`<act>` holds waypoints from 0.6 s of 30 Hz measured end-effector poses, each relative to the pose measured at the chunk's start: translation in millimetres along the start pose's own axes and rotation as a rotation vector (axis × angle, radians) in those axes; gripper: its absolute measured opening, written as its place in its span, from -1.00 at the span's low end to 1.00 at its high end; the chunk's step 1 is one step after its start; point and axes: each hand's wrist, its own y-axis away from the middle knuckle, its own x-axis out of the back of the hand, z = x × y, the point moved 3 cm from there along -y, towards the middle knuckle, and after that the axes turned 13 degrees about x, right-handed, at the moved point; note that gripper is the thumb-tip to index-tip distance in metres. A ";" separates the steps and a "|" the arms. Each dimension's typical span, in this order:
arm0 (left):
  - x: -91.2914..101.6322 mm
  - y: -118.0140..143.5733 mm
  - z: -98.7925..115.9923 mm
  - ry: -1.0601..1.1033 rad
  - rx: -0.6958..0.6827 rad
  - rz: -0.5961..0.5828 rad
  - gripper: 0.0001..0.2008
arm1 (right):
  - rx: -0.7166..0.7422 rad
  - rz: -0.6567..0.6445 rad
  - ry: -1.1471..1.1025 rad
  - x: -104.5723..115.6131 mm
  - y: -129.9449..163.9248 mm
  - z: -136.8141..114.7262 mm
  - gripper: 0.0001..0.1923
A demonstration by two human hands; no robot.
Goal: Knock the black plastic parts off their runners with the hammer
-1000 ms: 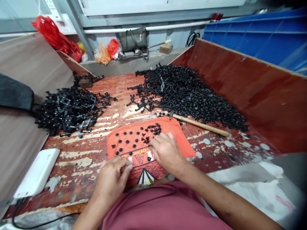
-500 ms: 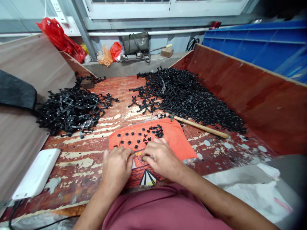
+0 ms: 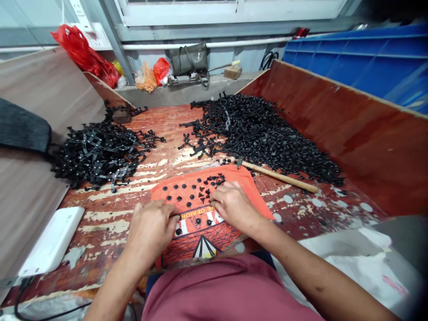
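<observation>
An orange printed cloth (image 3: 249, 187) lies on the worn table in front of me. Small black round-headed pieces (image 3: 191, 196) stand spaced out in rows on it, while a loose cluster (image 3: 214, 179) of similar pieces lies at its upper right. My left hand (image 3: 150, 225) rests at the cloth's left edge with fingers curled; a dark piece shows at its fingertips, next to another standing piece (image 3: 178, 231). My right hand (image 3: 234, 205) is closed, fingertips down beside the cluster. What it pinches, if anything, is mostly hidden.
Black plastic parts lie in a big heap (image 3: 261, 129) at right and a smaller heap (image 3: 100, 151) at left. A wooden-handled tool (image 3: 281, 177) lies beyond the cloth. A white device (image 3: 51, 240) sits at left. Wooden boards (image 3: 334, 133) wall the table's sides.
My hands have moved apart: the left toward the left, the right up and right to the loose cluster. Standing black pieces on the cloth's printed part are now uncovered.
</observation>
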 end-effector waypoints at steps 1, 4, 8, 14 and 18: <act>-1.2 -0.9 0.8 -0.009 -0.011 -0.026 -0.78 | -0.003 0.007 -0.014 3.1 0.8 0.4 -0.88; -6.0 -3.5 4.6 -0.020 -0.032 -0.051 -0.79 | 0.003 -0.010 -0.042 9.6 -1.3 -6.4 -0.88; -10.2 -3.8 10.1 -0.053 -0.080 0.002 -0.70 | 0.028 -0.118 0.031 3.6 -10.2 -22.8 -0.80; -9.4 -0.7 9.5 -0.067 -0.134 0.046 -0.72 | -0.020 -0.079 0.102 1.8 -13.4 -14.8 -0.90; -4.7 -2.7 8.6 -0.026 -0.104 0.081 -0.75 | 0.087 -0.082 0.101 4.7 -18.2 -9.1 -0.87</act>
